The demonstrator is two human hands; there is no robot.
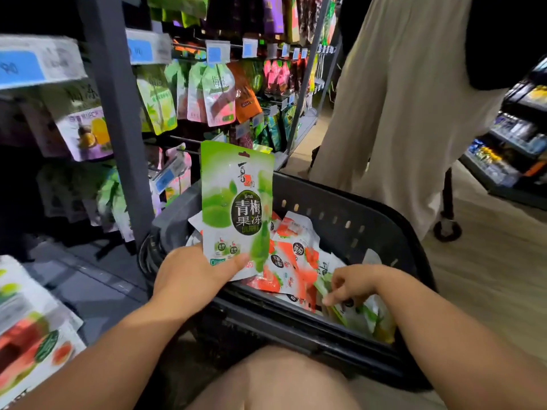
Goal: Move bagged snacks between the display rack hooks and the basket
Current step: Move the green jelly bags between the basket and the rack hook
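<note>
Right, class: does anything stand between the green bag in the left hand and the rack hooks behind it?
Nothing visible does. The left hand holds the green bag upright over the basket, with open space to the rack hooks, which already carry bags.

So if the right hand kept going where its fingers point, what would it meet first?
Probably the green bags in the basket, just below the fingers of the right hand; they may already touch, depth is unclear.

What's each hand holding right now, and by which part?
Left hand pinches the green bag by its bottom edge. Right hand reaches among bags in the basket; a hold cannot be told.
</note>
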